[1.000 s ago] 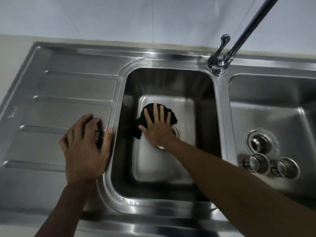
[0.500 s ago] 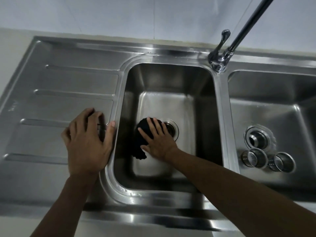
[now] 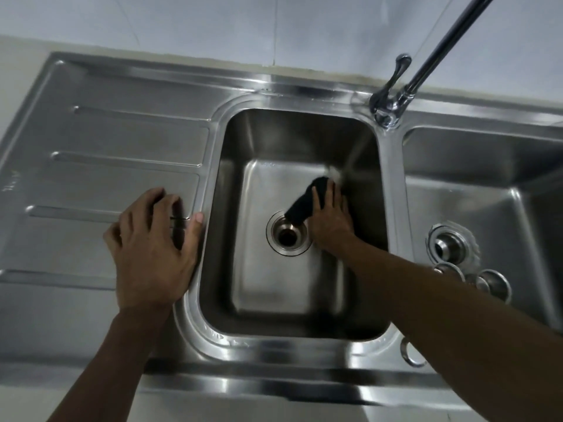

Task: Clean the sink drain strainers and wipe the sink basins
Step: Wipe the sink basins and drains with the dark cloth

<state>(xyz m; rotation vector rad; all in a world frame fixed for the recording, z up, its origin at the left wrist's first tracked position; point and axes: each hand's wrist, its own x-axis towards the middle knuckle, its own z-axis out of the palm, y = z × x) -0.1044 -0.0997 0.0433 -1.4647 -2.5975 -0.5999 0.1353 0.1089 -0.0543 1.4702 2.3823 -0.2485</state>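
Evidently wiping: right hand (image 3: 330,220), fingers straight together, presses black cloth (image 3: 304,205) flat at the drain's (image 3: 288,236) one o'clock; left hand (image 3: 152,251), fingers spread, braces on the drainboard (image 3: 91,166) at nine for balance

**Steel sink top and what it bears**

A steel sink top (image 3: 274,388) carries everything. Taking the middle basin (image 3: 274,287) as the dial's centre, the ribbed drainboard (image 3: 91,141) lies at 9 o'clock, a second basin (image 3: 487,208) at 3 o'clock, and the faucet (image 3: 393,102) stands on the rim at 1 o'clock.

The left hand (image 3: 152,251) rests on the drainboard, thumb along the basin's edge. On the middle basin's floor is an open drain (image 3: 288,236). At 1 o'clock from it a black cloth (image 3: 301,205) lies under the right hand (image 3: 330,220), fingers flat.

The second basin holds its drain (image 3: 451,243) and, at 5 o'clock from it, two strainers (image 3: 495,283), one partly hidden by the forearm. A metal ring (image 3: 409,354) sits on the front rim.
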